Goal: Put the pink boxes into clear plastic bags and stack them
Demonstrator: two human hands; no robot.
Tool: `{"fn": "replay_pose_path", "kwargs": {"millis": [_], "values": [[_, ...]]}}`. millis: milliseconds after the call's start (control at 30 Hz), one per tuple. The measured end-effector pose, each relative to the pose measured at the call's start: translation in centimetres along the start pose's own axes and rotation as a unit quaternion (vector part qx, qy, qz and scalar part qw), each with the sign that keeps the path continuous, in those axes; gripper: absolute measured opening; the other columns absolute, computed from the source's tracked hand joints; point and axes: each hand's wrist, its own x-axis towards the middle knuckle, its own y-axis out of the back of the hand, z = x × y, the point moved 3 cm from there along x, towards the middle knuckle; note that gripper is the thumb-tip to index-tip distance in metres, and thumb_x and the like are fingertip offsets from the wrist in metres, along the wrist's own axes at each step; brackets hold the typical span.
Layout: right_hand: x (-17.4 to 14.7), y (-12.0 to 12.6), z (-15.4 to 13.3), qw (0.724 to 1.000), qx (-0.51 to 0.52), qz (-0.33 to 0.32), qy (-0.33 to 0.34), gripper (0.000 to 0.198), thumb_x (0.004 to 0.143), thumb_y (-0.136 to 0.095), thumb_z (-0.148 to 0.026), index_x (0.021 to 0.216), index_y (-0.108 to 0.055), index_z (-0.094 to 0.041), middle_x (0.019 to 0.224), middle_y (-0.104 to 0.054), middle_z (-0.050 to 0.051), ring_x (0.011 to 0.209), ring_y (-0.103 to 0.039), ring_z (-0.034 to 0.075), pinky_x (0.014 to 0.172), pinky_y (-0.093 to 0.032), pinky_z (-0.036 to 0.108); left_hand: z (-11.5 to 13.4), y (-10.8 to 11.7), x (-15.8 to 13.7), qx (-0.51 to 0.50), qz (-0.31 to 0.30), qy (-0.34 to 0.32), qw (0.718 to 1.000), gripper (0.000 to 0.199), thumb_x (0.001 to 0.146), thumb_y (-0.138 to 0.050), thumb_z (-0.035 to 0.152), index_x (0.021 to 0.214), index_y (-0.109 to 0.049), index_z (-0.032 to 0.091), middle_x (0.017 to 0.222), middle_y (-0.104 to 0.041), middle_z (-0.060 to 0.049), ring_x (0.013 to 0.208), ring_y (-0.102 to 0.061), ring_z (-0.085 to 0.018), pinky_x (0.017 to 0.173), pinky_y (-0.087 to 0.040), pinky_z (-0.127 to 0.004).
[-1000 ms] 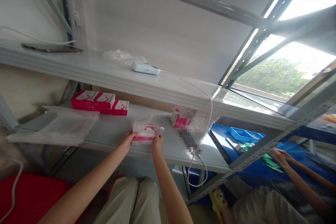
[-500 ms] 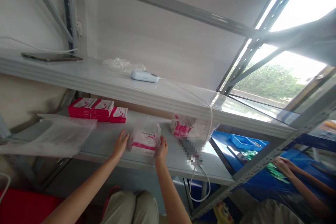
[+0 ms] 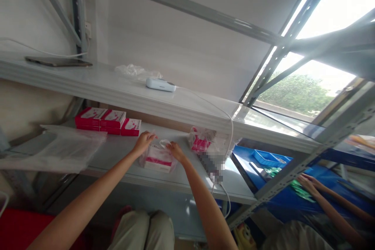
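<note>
A pink-and-white box [image 3: 158,163] lies in a clear plastic bag [image 3: 141,161] on the lower shelf in front of me. My left hand [image 3: 143,143] is closed at the upper left of the bag, its fingertips pinched on the thin plastic. On the other side my right hand [image 3: 176,151] is closed on the bag's upper right, where a loop of plastic stands up by the fingers. Several pink-and-white boxes [image 3: 101,119] are stacked at the back left. A loose sheet of clear plastic bags [image 3: 67,150] lies left of my hands.
Right of my hands are bagged pink boxes [image 3: 200,143] and a blurred-out item [image 3: 211,166] with a white cable. The upper shelf [image 3: 117,86] holds a white handheld device [image 3: 160,84] and a dark tablet [image 3: 58,61]. A co-worker's hands [image 3: 307,183] handle green material beyond the metal post.
Both my hands have moved up and inward, from beside the bagged box to the bag's top, and their fingers have closed on the plastic. The box stays on the shelf.
</note>
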Motion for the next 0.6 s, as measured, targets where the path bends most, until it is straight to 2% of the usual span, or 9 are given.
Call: {"fn": "replay_pose_path", "kwargs": {"millis": [67, 133, 233, 300, 400, 500, 600], "values": [[0.4, 0.2, -0.3, 1.000, 0.019, 0.010, 0.004, 0.031, 0.073, -0.056, -0.051, 0.058, -0.052, -0.024, 0.063, -0.057, 0.001, 0.077, -0.056, 0.021, 0.078, -0.044, 0.034, 0.0, 1.3, -0.3, 0.000, 0.028, -0.007, 1.000, 0.023, 0.071, -0.057, 0.042, 0.061, -0.065, 0.022, 0.067, -0.059, -0.003, 0.076, -0.057, -0.022, 0.081, -0.042, -0.030], [0.5, 0.4, -0.7, 0.998, 0.057, 0.026, 0.007, 0.037, 0.076, -0.048, -0.056, 0.059, -0.047, -0.023, 0.061, -0.054, 0.000, 0.070, -0.054, 0.018, 0.075, -0.045, 0.032, 0.0, 2.3, -0.7, -0.019, 0.064, -0.008, 0.998, 0.024, 0.071, -0.055, 0.043, 0.062, -0.061, 0.022, 0.071, -0.061, -0.003, 0.079, -0.057, -0.022, 0.080, -0.041, -0.029], [0.4, 0.2, -0.9, 0.981, 0.189, 0.027, -0.035, 0.038, 0.074, -0.048, -0.057, 0.060, -0.036, -0.024, 0.047, -0.035, -0.007, 0.048, -0.040, 0.012, 0.064, -0.045, 0.028, 0.3, 2.0, -1.0, -0.056, 0.075, -0.012, 0.996, 0.021, 0.074, -0.050, 0.040, 0.065, -0.054, 0.021, 0.072, -0.062, -0.003, 0.079, -0.058, -0.020, 0.079, -0.042, -0.029], [0.4, -0.5, -0.8, 0.958, 0.268, 0.023, -0.094, 0.037, 0.076, -0.049, -0.053, 0.061, -0.030, -0.024, 0.043, -0.020, -0.011, 0.039, -0.023, 0.009, 0.050, -0.039, 0.024, 0.6, 0.5, -1.0, -0.072, 0.047, -0.018, 0.996, 0.018, 0.076, -0.046, 0.036, 0.066, -0.046, 0.022, 0.063, -0.057, 0.000, 0.068, -0.056, -0.017, 0.073, -0.042, -0.028], [0.5, -1.5, -0.6, 0.943, 0.296, 0.037, -0.149, 0.034, 0.081, -0.043, -0.047, 0.062, -0.027, -0.024, 0.043, -0.014, -0.012, 0.038, -0.010, 0.009, 0.039, -0.022, 0.020, 0.9, -2.5, -1.0, -0.065, -0.003, -0.014, 0.998, 0.018, 0.082, -0.040, 0.033, 0.068, -0.041, 0.022, 0.054, -0.043, 0.005, 0.051, -0.044, -0.013, 0.058, -0.037, -0.024], [0.7, -2.3, -0.5, 0.940, 0.296, 0.035, -0.163, 0.032, 0.081, -0.043, -0.042, 0.060, -0.028, -0.024, 0.044, -0.020, -0.011, 0.037, -0.012, 0.008, 0.038, -0.017, 0.021, 1.3, -5.0, -0.8, -0.001, -0.056, -0.050, 0.997, 0.017, 0.084, -0.040, 0.027, 0.067, -0.044, 0.021, 0.057, -0.041, 0.004, 0.053, -0.041, -0.012, 0.057, -0.035, -0.024], [0.4, -2.5, -0.6, 0.941, 0.296, 0.007, -0.164, 0.027, 0.081, -0.045, -0.039, 0.060, -0.041, -0.022, 0.047, -0.037, -0.007, 0.040, -0.030, 0.009, 0.043, -0.027, 0.021, 2.3, -6.7, -0.5, 0.095, -0.136, -0.147, 0.975, 0.014, 0.077, -0.047, 0.016, 0.065, -0.052, 0.020, 0.070, -0.054, -0.001, 0.073, -0.051, -0.017, 0.072, -0.040, -0.028]]}}
